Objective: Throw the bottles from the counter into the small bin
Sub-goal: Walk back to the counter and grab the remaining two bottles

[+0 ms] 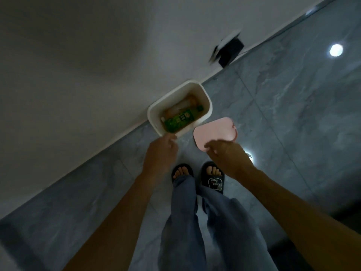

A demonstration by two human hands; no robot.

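A small white bin (207,98) stands on the floor against the white wall, its top uncovered. Inside lie a green-labelled bottle (181,119) and a pale orange bottle (185,103) behind it. My left hand (161,151) reaches down to the bin's near rim, fingers bent and touching or almost touching it; nothing shows in it. My right hand (227,153) grips the near edge of the pink bin lid (214,133), held just right of the bin.
Grey marble floor tiles (283,114) spread to the right. My feet in black slippers (213,178) stand just behind the bin. A dark wall socket with a white plug (228,49) sits low on the wall (78,65) farther back.
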